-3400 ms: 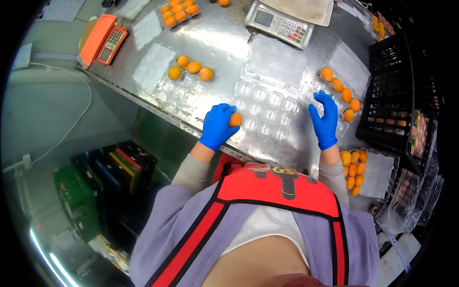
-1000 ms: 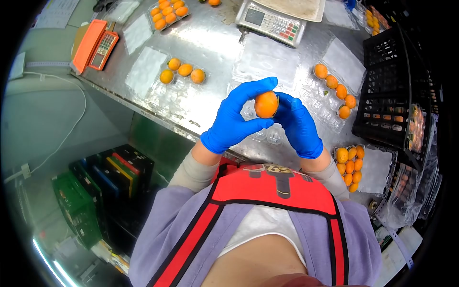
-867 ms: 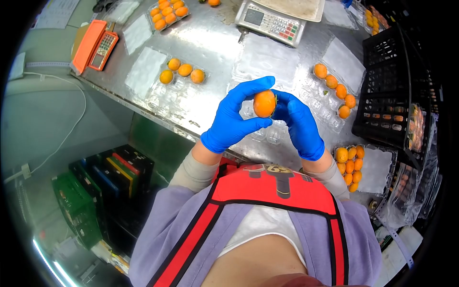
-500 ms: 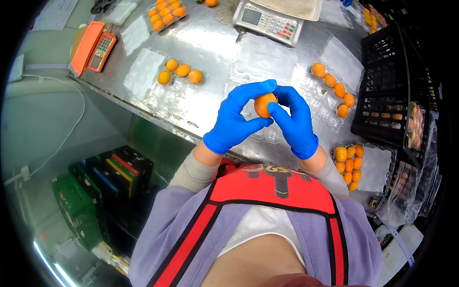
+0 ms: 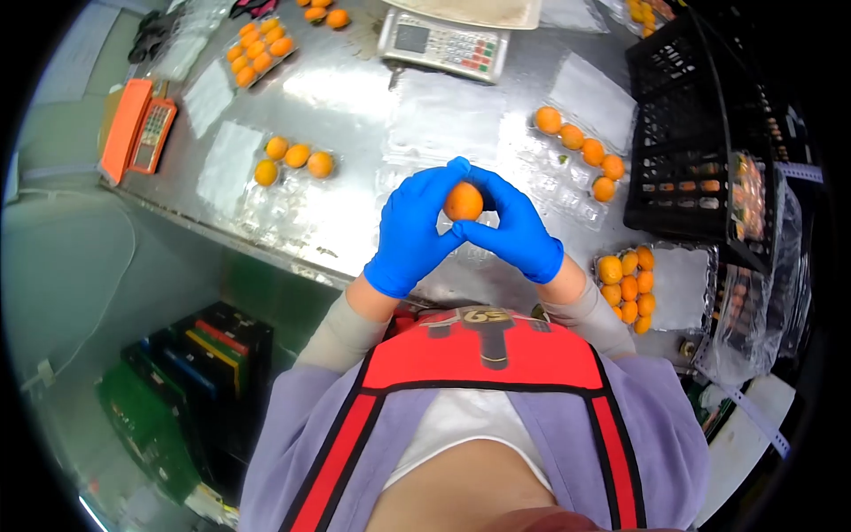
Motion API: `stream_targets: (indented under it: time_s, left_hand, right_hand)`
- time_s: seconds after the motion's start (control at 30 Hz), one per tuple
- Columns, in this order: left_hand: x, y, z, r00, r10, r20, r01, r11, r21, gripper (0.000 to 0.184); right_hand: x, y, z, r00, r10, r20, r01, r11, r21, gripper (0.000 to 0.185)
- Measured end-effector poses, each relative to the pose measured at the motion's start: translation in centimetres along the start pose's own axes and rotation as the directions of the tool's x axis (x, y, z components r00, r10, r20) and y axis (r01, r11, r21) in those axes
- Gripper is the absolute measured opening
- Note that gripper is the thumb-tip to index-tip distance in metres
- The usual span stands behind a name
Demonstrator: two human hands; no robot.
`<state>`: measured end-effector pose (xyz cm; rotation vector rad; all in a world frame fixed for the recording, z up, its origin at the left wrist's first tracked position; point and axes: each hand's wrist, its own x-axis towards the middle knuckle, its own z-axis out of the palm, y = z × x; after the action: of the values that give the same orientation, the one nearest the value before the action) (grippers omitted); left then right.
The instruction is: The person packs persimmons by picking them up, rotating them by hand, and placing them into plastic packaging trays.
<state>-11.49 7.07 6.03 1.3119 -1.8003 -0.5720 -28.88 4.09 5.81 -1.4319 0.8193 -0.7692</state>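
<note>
Between my two blue-gloved hands I hold a single orange (image 5: pixel 463 202) above the metal table. My left hand (image 5: pixel 409 226) is curled around its left side, thumb near the bottom. From the right, my right hand (image 5: pixel 514 226) closes on it, and the fingertips of both hands meet above and below the fruit. Clear plastic trays lie around: one to the left (image 5: pixel 282 197) has several oranges (image 5: pixel 298 155) along its back, another to the right (image 5: pixel 554 182) holds a row of oranges (image 5: pixel 592 151). A tray partly hidden by my hands lies below them.
A fuller group of oranges (image 5: pixel 629 285) sits in a tray at the right front. Behind my hands stands a weighing scale (image 5: pixel 448 44). A black crate (image 5: pixel 678 133) borders the right side. An orange device with keys (image 5: pixel 151 137) lies near the table's left edge (image 5: pixel 230 235).
The orange has turned in my fingers, and my right thumb has shifted from its front to beneath it. The camera view has swung, sliding the table's contents leftward.
</note>
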Motion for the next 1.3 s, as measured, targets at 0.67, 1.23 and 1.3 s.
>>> stream_targets:
  time_s: [0.67, 1.23, 1.3]
  left_hand:
    - [-5.6, -10.0, 0.8, 0.931, -0.359, -0.067, 0.365, 0.908, 0.205, 0.083]
    - [-6.8, -12.3, 1.0, 0.595, -0.730, 0.336, 0.772, 0.401, -0.494, 0.057]
    - [-6.8, -11.1, 0.2, 0.617, -0.699, 0.363, 0.727, 0.328, -0.603, 0.051]
  right_hand:
    - [4.0, 10.1, -11.2, 0.835, -0.196, -0.514, -0.117, 0.850, -0.514, 0.055]
    - [3.6, 13.2, -11.1, 0.790, -0.321, -0.523, -0.130, 0.745, -0.654, 0.037]
    - [3.6, 14.2, -11.8, 0.789, -0.407, -0.460, -0.092, 0.662, -0.744, 0.031]
